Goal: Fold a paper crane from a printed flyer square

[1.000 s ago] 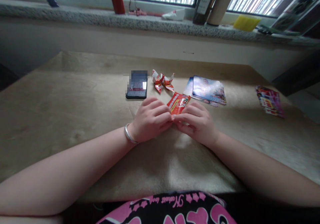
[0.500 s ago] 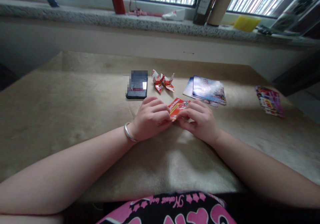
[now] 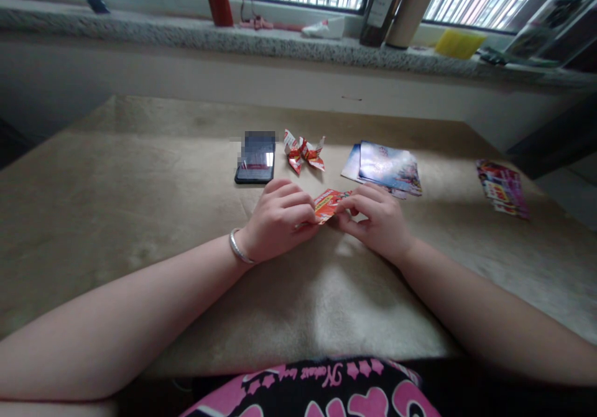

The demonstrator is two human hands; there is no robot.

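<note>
A small red and yellow printed piece of paper [image 3: 327,203] lies between my two hands, close to the table surface. My left hand [image 3: 285,218] is closed, pinching the paper's left side; a silver bangle is on that wrist. My right hand [image 3: 373,221] is closed too, with thumb and fingertips pinching the right side. The fingers cover both ends of the paper. Just beyond stands a folded red and white paper shape [image 3: 305,151] with pointed flaps. To its left lies a phone [image 3: 256,158], partly pixelated.
Glossy picture cards [image 3: 390,165] lie in a stack beyond my right hand. More colourful cards [image 3: 502,190] are fanned near the right edge of the table [image 3: 140,206]. On the windowsill [image 3: 163,38] are a red bottle [image 3: 219,4], a dark bottle [image 3: 380,10] and a yellow item [image 3: 459,43].
The red paper has tilted and shows less of its face than before. My right hand's fingertips have shifted slightly along it; my left hand has barely moved.
</note>
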